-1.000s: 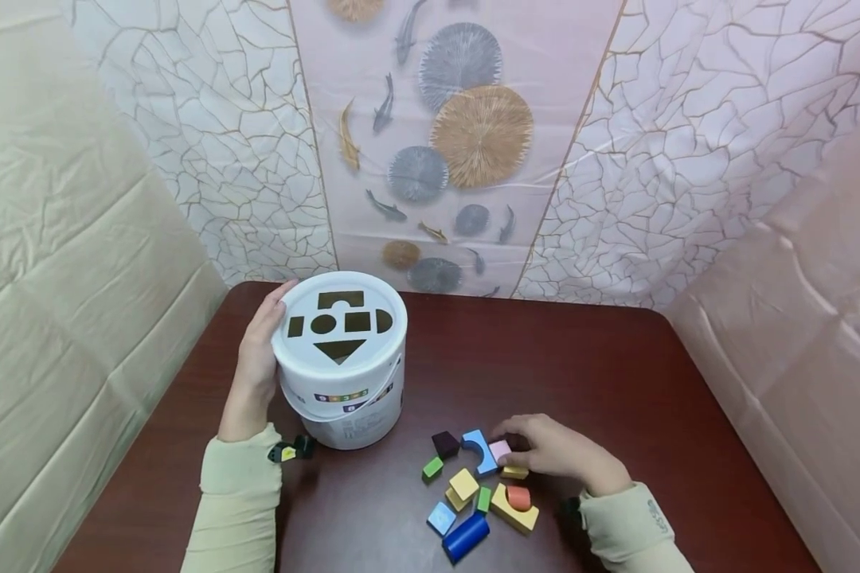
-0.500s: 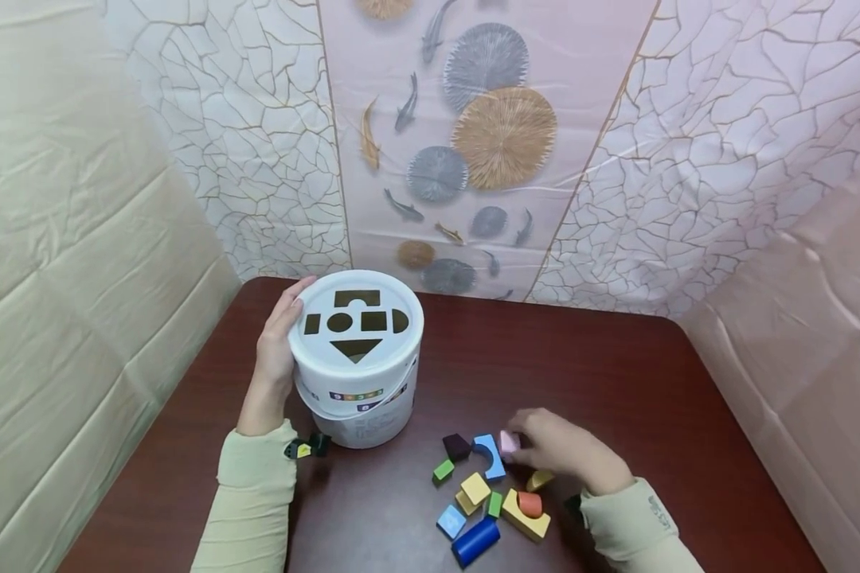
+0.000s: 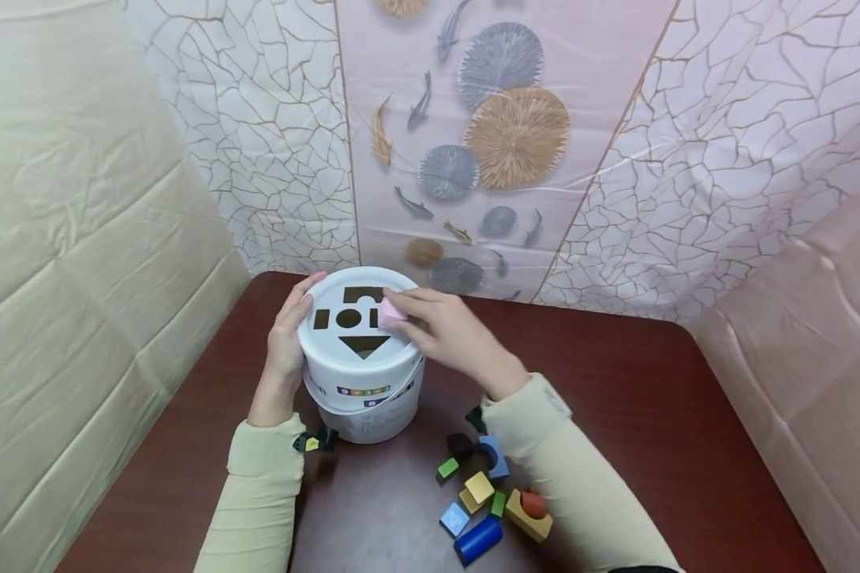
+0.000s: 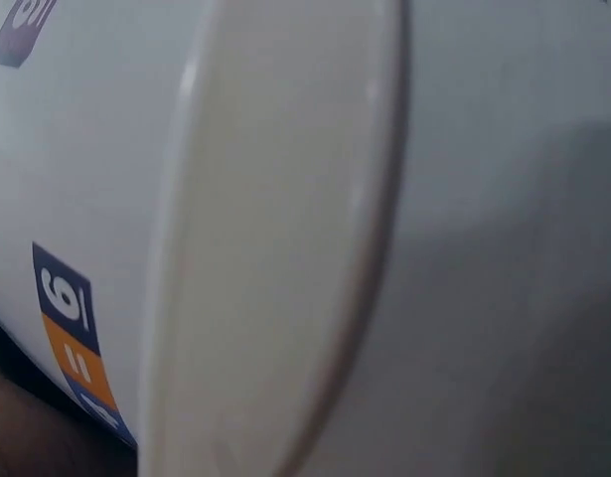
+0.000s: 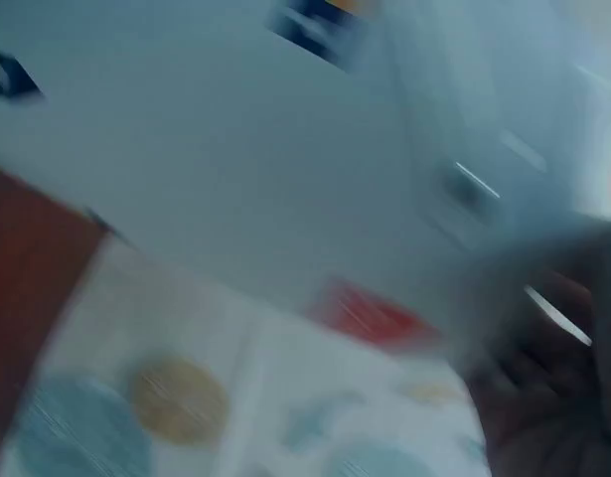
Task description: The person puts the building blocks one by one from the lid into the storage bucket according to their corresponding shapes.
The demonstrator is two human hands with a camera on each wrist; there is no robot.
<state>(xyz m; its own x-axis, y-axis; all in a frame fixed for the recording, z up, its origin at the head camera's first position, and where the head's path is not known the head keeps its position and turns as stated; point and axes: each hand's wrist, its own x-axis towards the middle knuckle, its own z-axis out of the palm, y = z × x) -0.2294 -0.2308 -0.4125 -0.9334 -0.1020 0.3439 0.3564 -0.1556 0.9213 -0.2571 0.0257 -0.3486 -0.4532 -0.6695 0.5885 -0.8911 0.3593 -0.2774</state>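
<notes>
A white bucket (image 3: 369,426) with a thin handle stands at the table's left. Its lid (image 3: 320,344) has several cut-out shapes, among them a circle, a triangle and an arch. Against the bucket's left side and rim rests my left hand (image 3: 287,338), fingers extended along it. My right hand (image 3: 447,330) pinches a pink block (image 3: 390,313) at the lid, over the square hole, partly covering it. Whether the block touches the lid I cannot tell. The left wrist view is filled by the bucket's wall (image 4: 504,119) and pale handle band. Motion blurs the right wrist view.
Loose blocks lie right of the bucket: a blue cylinder (image 3: 478,540), a light blue block (image 3: 455,520), a yellow arch (image 3: 529,516) with an orange cylinder (image 3: 533,504) in it, a blue arch (image 3: 495,458), and several others. My right forearm (image 3: 580,469) passes beside them. A patterned cloth (image 3: 616,239) hangs behind the table.
My right hand has picked up the pink block from the pile and carried it left and up to the lid. My left hand stays on the bucket. The view has shifted slightly.
</notes>
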